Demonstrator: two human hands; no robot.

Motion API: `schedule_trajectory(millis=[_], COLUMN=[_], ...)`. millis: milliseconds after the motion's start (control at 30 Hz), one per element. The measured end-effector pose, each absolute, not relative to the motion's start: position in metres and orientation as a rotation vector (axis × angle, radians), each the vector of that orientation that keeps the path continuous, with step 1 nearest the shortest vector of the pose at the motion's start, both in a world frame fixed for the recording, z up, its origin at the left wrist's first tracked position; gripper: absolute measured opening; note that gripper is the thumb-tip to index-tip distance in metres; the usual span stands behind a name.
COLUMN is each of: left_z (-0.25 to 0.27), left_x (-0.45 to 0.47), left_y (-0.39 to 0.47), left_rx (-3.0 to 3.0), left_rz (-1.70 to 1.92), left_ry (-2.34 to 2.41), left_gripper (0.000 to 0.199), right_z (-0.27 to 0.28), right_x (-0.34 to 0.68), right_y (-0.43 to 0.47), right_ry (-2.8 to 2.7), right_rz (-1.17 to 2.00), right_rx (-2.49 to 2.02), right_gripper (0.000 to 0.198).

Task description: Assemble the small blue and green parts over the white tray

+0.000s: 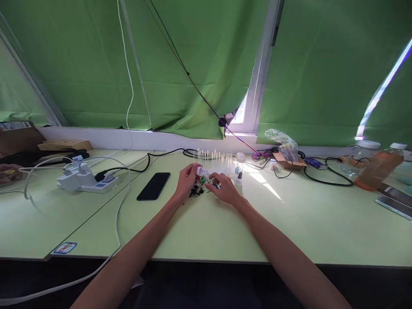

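My left hand [186, 181] is closed round a small clear vial [200, 171], whose pale round end faces me. Just below it lies a loose pile of small electronic components [202, 185], some green, some black, with thin wire legs. My right hand [224, 189] reaches into the right side of this pile, its fingers bent and thumb and forefinger apart. Blue bits show under its fingers. Behind both hands stands a row of clear tubes [220, 161]. Right of my right hand an upright clear vial [238, 177] has dark and blue parts inside, with another whitish vial [240, 158] behind it.
A black phone [153, 186] lies left of my hands. Further left is a white power strip [90, 182] with plugs and trailing cables. On the right are an open small carton [289, 162], an orange bottle [380, 169], a clear jar [360, 156] and another phone [394, 207].
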State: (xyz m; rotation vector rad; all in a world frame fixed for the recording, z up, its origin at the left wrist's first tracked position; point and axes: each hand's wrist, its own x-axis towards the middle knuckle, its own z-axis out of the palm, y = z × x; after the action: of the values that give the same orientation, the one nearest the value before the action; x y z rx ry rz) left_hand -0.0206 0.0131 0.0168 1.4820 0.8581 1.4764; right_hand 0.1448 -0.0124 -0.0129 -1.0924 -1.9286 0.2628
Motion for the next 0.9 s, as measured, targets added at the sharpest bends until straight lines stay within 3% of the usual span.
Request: schedule_trajectory(millis=[900], left_z=[0.0186], left_x=[-0.0190], left_y=[0.0050], left_rx=[1.673], left_rz=[1.533], left_ry=[0.988], left_gripper=[0.037], right_z=[-0.0129], right_x=[0.1476], right_y=[-0.0107], right_ry=[-1.875], right_rz=[0.211], right_rx=[-1.073], right_gripper=[0.031])
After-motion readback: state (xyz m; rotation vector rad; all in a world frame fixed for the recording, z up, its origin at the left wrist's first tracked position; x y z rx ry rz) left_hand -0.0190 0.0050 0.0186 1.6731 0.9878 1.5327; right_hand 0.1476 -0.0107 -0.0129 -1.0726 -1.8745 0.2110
